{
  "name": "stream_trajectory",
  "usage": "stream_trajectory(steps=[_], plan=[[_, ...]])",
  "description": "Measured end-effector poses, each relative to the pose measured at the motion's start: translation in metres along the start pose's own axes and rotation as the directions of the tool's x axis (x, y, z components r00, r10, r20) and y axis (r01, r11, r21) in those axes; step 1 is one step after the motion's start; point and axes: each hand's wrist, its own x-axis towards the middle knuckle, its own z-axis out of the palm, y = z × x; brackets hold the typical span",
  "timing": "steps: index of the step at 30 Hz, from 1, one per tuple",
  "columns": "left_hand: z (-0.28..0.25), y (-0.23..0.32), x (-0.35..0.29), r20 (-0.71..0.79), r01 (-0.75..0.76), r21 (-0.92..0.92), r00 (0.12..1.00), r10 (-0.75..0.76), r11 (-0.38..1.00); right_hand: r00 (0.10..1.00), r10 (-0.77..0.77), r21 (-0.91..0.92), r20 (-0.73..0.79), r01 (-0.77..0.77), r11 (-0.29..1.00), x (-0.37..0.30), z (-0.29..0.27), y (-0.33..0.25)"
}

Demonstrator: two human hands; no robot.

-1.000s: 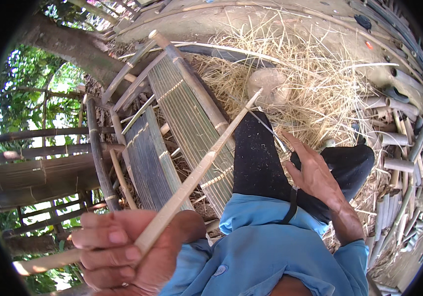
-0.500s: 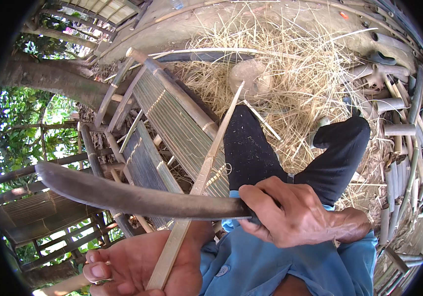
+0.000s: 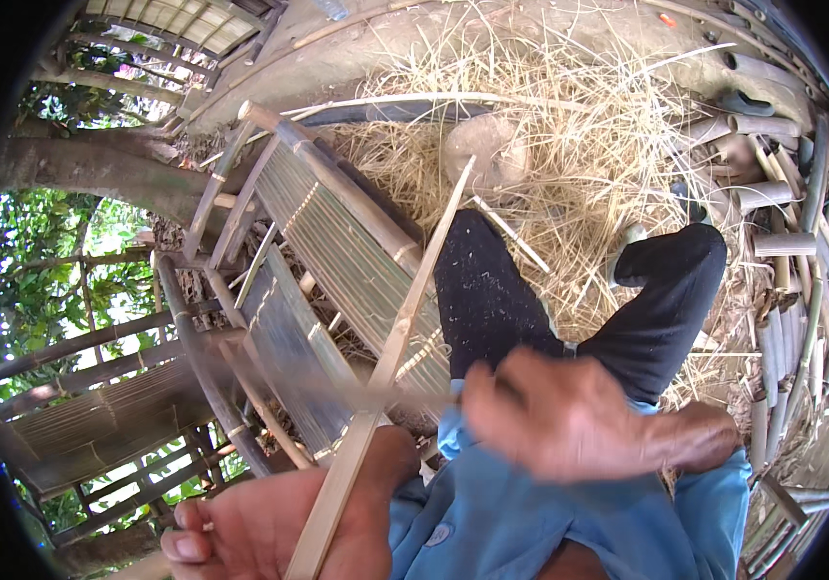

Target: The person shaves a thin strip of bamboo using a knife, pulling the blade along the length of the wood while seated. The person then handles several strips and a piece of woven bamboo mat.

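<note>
A long, pale bamboo strip (image 3: 345, 478) slants across the palm of my left hand (image 3: 260, 512). That palm faces up, its fingertips curl at the left, and its lower part is cut off by the frame edge. From there the strip runs away from me, its tapered far end lying past my left knee. My right hand (image 3: 569, 416) is closed around the handle of a machete (image 3: 419, 395), in front of my lap. Motion smears the blade, which points left and crosses over the strip; I cannot tell whether they touch. The fist hides the handle.
Slatted bamboo panels (image 3: 337, 232) with pole edging stand left of my legs. Beyond my knees lie a heap of pale shavings (image 3: 579, 164) and a round wooden block (image 3: 485, 152). Cut bamboo pieces (image 3: 784, 245) are piled at the right. A bamboo railing (image 3: 96, 338) stands far left.
The machete blade, sharp before, is now a blur, with its tip swung lower and away from its former place. My right hand has shifted slightly. The strip stays across my left palm.
</note>
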Motion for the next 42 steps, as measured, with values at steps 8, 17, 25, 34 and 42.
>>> stream_trajectory(steps=[8,17,25,34,42], plan=[[-0.003,-0.019,0.0,0.039,-0.049,0.108,0.998,0.045,0.993,0.956,0.292,-0.082,-0.03,-0.293,0.953,0.0,0.036,0.064],[-0.055,-0.043,0.001,0.471,0.474,-0.312,0.83,-0.299,0.823,0.825,0.563,0.076,-0.055,-0.559,0.826,-0.02,0.097,0.169],[-0.065,-0.062,0.019,0.421,0.481,-0.355,0.848,-0.323,0.801,0.823,0.569,0.012,0.008,-0.569,0.822,-0.029,0.129,0.201],[-0.054,-0.062,-0.031,0.372,0.501,-0.327,0.848,-0.378,0.801,0.909,0.417,-0.022,-0.014,-0.418,0.908,0.014,0.136,0.174],[-0.036,-0.069,-0.044,0.26,0.387,-0.47,0.919,-0.295,0.793,0.977,0.213,0.016,0.033,-0.213,0.977,0.022,0.151,0.203]])
